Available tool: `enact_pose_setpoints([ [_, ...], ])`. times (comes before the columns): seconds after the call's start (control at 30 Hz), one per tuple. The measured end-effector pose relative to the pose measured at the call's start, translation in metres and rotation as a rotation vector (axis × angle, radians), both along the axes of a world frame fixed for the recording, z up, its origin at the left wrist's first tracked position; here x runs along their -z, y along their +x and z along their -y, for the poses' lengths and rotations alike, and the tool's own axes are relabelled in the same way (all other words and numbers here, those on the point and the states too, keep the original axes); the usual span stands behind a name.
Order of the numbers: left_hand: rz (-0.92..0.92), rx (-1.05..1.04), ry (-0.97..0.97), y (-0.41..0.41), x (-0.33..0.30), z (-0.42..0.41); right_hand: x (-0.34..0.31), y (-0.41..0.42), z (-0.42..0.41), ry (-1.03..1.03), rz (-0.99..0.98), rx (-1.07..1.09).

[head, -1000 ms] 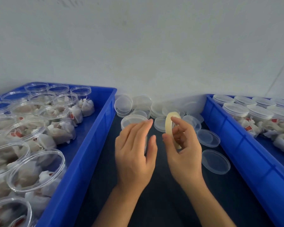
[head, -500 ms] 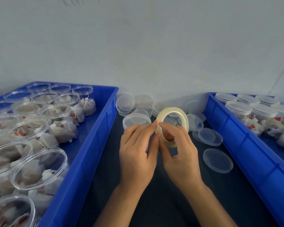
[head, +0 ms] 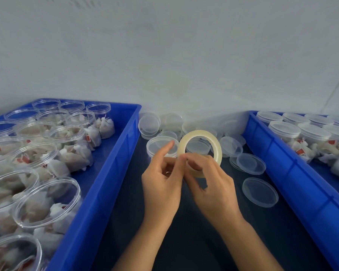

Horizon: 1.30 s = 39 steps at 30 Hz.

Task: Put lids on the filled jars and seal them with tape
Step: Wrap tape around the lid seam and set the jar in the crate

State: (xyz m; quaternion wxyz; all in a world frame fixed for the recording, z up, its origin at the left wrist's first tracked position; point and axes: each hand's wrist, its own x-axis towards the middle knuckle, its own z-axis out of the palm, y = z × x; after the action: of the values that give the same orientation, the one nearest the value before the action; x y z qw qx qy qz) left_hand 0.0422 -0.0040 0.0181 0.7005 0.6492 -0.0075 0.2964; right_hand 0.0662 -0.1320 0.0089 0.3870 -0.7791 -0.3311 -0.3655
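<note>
Right hand (head: 213, 190) grips pale translucent ring-shaped tape roll (head: 201, 151), held on edge above dark bench (head: 184, 241), hole facing viewer. Left hand (head: 162, 182) pinches at roll's near-left rim, forefinger raised; likely seeking tape end. Both hands touch roll.

Left blue plastic bin (head: 98, 192): open clear jars (head: 47, 200) of tea bags. Right blue plastic bin (head: 301, 184): lidded jars (head: 284, 130). Far: loose clear round lids (head: 259, 191) on bench, one lidded jar behind left hand.

Two bare hands and forearms, nothing worn

The left hand (head: 161, 184) and right hand (head: 213, 189) wear no gloves, rings, watch or bracelet. Both forearms are uncovered to the bottom edge of the view, with no sleeve or cuff showing. The fingers are slim; nails, where they show, are short and unpainted.
</note>
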Motion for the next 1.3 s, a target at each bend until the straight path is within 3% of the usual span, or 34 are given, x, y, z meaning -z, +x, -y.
enact_pose_setpoints([
  [0.3, -0.034, 0.041, -0.177, 0.001, -0.007, -0.005, 0.001, 0.007, 0.002, -0.045, 0.028, -0.047],
  [0.53, -0.034, 0.005, -0.234, 0.0, -0.01, -0.008, 0.001, 0.017, 0.018, -0.2, 0.232, 0.154],
  [0.8, -0.094, 0.139, -0.37, 0.004, -0.012, -0.011, 0.0, -0.002, 0.001, -0.013, -0.203, -0.041],
  [1.0, -0.039, 0.199, -0.389, 0.003, -0.008, -0.012, -0.005, -0.011, -0.006, 0.135, -0.317, -0.225],
  [1.07, -0.009, 0.206, -0.339, 0.002, -0.008, -0.011, -0.007, -0.012, -0.006, 0.157, -0.305, -0.223],
  [1.2, 0.088, 0.113, -0.056, 0.0, -0.007, -0.01, -0.005, -0.007, 0.0, 0.127, -0.294, -0.095],
  [1.3, 0.196, -0.025, 0.199, 0.0, -0.004, -0.011, -0.003, 0.0, 0.007, -0.001, -0.131, 0.062],
])
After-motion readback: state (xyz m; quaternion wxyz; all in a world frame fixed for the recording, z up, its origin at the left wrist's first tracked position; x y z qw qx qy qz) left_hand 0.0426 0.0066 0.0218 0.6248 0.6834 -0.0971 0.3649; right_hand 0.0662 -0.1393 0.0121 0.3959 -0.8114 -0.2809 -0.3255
